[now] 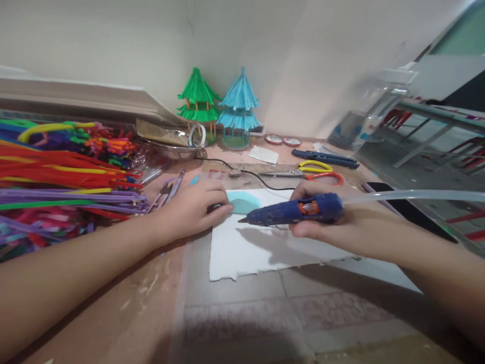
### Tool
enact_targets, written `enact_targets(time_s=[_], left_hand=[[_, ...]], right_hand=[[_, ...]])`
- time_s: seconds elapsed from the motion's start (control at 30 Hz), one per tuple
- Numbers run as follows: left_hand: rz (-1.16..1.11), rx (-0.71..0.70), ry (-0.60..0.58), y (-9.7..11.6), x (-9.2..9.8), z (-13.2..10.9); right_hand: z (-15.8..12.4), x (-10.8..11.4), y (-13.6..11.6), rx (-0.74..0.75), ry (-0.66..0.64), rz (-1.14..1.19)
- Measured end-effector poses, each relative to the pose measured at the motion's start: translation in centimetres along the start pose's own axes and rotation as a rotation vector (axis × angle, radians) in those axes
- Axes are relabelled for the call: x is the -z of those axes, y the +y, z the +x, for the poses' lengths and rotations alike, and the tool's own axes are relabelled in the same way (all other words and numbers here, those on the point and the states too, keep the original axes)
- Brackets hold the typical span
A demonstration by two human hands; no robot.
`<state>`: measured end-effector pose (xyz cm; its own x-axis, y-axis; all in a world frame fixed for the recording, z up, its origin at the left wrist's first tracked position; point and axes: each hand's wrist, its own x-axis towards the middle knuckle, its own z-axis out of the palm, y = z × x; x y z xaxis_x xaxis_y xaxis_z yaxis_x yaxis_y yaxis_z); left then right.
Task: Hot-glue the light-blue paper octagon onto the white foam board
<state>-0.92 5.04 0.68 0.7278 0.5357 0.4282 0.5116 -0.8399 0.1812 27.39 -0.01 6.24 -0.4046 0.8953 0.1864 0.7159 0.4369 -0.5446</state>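
My right hand (322, 207) is wrapped round a blue hot glue gun (282, 212), whose metal tip points left, just above white board. A long clear glue stick (409, 195) runs out of its back to the right. Under the tip side lies a flat teal piece (242, 200) with angled edges, on the white board (235, 253). My left hand (199, 205) pinches the left end of this piece between thumb and curled fingers. Part of the piece is hidden by the fingers and the gun.
Bundles of coloured pipe cleaners (64, 167) fill the left. Behind stand a green tiered pavilion (197, 98) and a blue one (241, 111). Yellow-handled scissors (314, 167), orange-handled scissors (326, 177), a utility knife (326, 157), pliers (166, 192) and a dark phone (409, 210) lie around.
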Motion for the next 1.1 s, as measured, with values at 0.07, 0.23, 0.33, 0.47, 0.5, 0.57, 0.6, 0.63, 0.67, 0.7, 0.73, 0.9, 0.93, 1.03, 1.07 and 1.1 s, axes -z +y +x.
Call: enact_targets(time_s=[0.07,0.23,0.33,0.47,0.5,0.57,0.6,0.63,0.67,0.7,0.73,0.9,0.93,1.03,1.07,1.1], left_hand=[[-0.011,0.010,-0.002,0.1,0.0,0.0],[-0.018,0.013,0.010,0.0,-0.2,-0.1],[-0.024,0.014,0.026,-0.2,-0.4,-0.1],[-0.056,0.051,0.012,-0.4,-0.6,-0.2],[-0.061,0.063,0.010,-0.4,-0.6,-0.2],[-0.070,0.076,0.016,-0.4,-0.7,-0.3],[-0.076,0.078,0.020,-0.4,-0.7,-0.3],[-0.080,0.077,0.023,-0.3,-0.7,-0.3],[-0.084,0.076,0.024,-0.3,-0.7,-0.3],[-0.089,0.076,0.025,-0.3,-0.7,-0.3],[-0.093,0.077,0.028,-0.2,-0.6,-0.3],[-0.100,0.078,0.033,-0.1,-0.5,-0.3],[-0.101,0.077,0.034,-0.1,-0.5,-0.3],[-0.106,0.074,0.039,-0.1,-0.6,-0.4],[-0.106,0.071,0.039,-0.1,-0.6,-0.4],[-0.105,0.070,0.040,-0.1,-0.6,-0.4]], right_hand=[[0.1,-0.7,0.4,-0.001,0.038,-0.007],[-0.1,-1.6,0.7,-0.033,0.020,-0.050],[-0.5,-1.5,-0.1,-0.027,-0.012,-0.058],[-0.9,-1.4,-1.1,-0.057,-0.077,-0.101],[-0.9,-1.4,-1.2,-0.063,-0.081,-0.116],[-0.9,-1.6,-1.2,-0.076,-0.069,-0.138],[-0.8,-1.6,-1.2,-0.080,-0.055,-0.143],[-0.7,-1.7,-1.1,-0.080,-0.040,-0.146],[-0.7,-1.8,-1.0,-0.077,-0.026,-0.147],[-0.6,-1.9,-1.0,-0.069,-0.020,-0.149],[-0.6,-1.9,-0.9,-0.062,-0.022,-0.151],[-0.3,-2.1,-0.9,-0.063,-0.071,-0.187],[-0.3,-2.1,-0.9,-0.067,-0.066,-0.192],[-0.3,-2.3,-0.9,-0.089,-0.031,-0.192],[-0.3,-2.4,-0.8,-0.097,-0.018,-0.193],[-0.3,-2.6,-0.7,-0.101,-0.006,-0.195]])
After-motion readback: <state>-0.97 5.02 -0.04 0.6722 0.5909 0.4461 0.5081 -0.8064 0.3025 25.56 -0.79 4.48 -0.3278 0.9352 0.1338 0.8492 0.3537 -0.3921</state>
